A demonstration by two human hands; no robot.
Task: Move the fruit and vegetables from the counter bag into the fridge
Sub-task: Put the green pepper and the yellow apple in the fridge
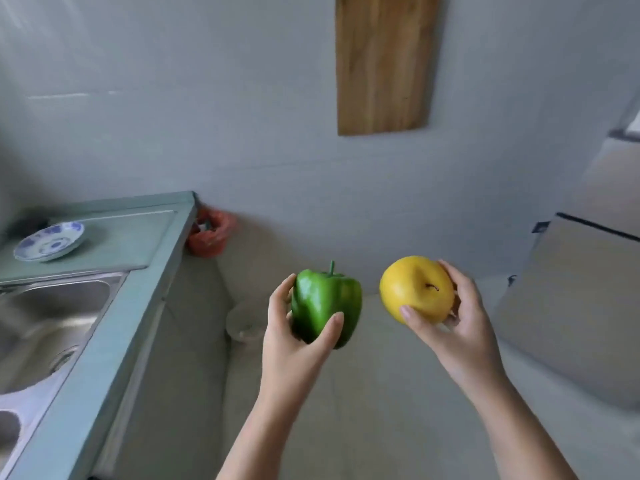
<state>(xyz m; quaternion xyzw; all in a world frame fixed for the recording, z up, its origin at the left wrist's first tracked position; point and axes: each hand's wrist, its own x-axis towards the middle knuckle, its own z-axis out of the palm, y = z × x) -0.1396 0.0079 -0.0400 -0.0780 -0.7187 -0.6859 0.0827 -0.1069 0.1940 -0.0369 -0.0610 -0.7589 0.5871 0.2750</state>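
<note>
My left hand (294,337) grips a glossy green bell pepper (325,303), stem up, held in the air over the floor. My right hand (457,320) grips a round yellow fruit (415,289) with a short brown stem facing me. The two hands are side by side at about the same height, a little apart. At the right edge stands the silver fridge (581,306), its doors shut. The counter bag is out of view.
A pale green counter (138,292) with a steel sink (45,320) runs along the left, bearing a blue-and-white plate (50,240). An orange-red bin (209,233) sits in the corner. A wooden board (382,60) hangs on the wall. A pale round object (244,322) lies on the floor.
</note>
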